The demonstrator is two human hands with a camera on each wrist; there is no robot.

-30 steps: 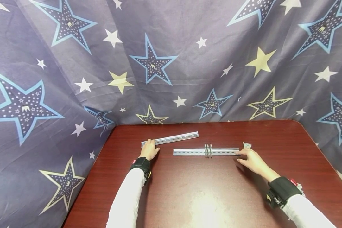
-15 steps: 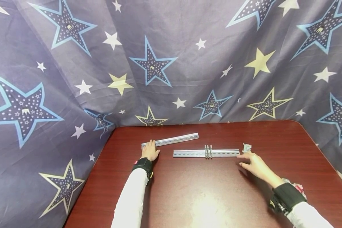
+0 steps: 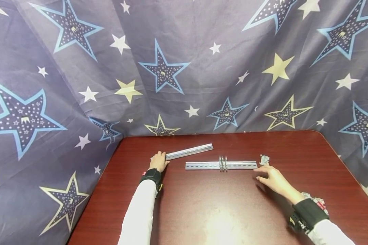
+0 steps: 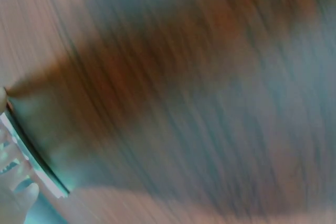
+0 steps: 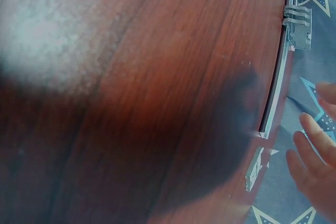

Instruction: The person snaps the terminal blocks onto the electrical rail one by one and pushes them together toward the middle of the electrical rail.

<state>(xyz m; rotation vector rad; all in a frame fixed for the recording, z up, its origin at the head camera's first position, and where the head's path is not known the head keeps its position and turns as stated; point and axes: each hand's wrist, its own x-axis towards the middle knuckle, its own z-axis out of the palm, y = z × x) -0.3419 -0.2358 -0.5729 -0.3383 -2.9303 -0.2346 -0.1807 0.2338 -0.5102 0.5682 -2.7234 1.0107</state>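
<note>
One small block lies just beyond the loose-fingered right hand, toward the far edge of the table; left hand, grip unclear, covers a slanting rail end.

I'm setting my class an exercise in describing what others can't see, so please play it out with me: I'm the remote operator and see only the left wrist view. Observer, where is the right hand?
Observer: The right hand is close to the right end of the nearer metal strip; whether it touches, I can't tell.
Operator: Is anything on that strip?
Observer: Yes, three thin blocks sit side by side at about its middle.
Operator: Any loose piece nearby?
Observer: One pale block lies on the table, just beyond the right hand.
</note>
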